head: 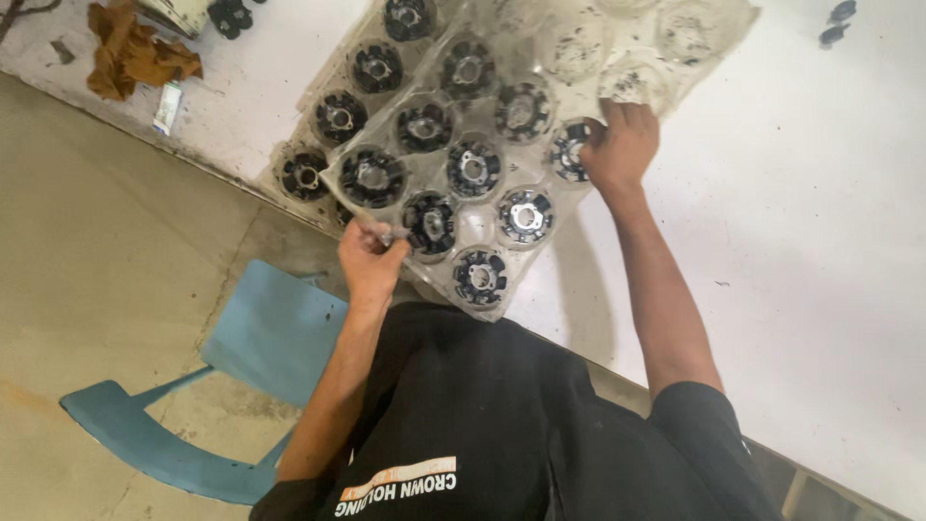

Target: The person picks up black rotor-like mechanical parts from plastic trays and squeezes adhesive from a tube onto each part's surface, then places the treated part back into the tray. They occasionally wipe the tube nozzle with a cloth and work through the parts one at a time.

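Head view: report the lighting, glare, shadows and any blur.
Head view: light is even and diffuse; the white table looks bright but not blown out. The clear plastic tray shows a milky sheen that veils its far, empty pockets. A soft shadow of the right arm lies on the table beside the forearm. The left hand and right hand are slightly soft; the round black parts read fairly clearly.

A black short-sleeved shirt (502, 425) is being worn, its sleeves ending well above the fingers, leaving both forearms bare. A printed mark in white and orange is being shown on the shirt. No gloves are being worn on the left hand (369, 259) or right hand (622, 145).
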Action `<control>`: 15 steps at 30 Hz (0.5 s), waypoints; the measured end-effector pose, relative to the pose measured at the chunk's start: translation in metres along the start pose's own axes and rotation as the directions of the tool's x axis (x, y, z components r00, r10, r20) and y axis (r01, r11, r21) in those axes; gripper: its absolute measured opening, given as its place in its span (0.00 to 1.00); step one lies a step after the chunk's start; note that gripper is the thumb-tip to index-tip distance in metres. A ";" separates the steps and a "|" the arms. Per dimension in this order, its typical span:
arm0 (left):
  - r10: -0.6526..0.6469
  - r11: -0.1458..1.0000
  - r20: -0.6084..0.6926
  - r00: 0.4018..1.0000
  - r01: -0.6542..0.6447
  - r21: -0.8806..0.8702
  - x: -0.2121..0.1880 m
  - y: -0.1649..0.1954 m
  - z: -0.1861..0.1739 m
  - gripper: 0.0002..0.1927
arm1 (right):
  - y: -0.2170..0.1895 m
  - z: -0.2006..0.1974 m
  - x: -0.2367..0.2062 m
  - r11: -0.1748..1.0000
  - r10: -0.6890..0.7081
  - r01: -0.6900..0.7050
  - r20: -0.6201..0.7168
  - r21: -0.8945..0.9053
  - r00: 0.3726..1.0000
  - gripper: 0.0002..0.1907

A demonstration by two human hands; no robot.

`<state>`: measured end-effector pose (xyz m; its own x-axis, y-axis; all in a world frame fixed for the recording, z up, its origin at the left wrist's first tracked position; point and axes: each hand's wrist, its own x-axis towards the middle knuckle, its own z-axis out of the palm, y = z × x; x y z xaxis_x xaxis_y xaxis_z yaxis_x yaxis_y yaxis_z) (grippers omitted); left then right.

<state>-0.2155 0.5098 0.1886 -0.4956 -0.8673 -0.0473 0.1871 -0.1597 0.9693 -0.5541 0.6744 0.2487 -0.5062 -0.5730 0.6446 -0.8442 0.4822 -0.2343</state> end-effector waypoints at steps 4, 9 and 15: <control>0.018 0.994 -0.124 0.992 -0.005 0.105 0.042 0.002 -0.060 0.18 | -0.064 0.079 0.041 0.997 -0.029 0.028 0.016 0.077 0.999 0.15; -0.115 0.975 -0.160 0.980 0.142 0.170 0.089 -0.004 -0.129 0.15 | -0.114 0.164 0.071 0.993 0.079 -0.096 0.232 0.061 0.969 0.13; -0.560 0.710 -0.088 0.824 0.532 0.461 0.173 -0.025 -0.191 0.10 | -0.100 0.207 0.111 0.945 0.244 -0.326 0.683 -0.009 0.689 0.16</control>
<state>-0.1436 0.2740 0.1104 -0.4384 -0.6663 -0.6032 -0.5218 -0.3578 0.7744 -0.5627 0.4256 0.1934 -0.6753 -0.7293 -0.1101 -0.6311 0.6486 -0.4254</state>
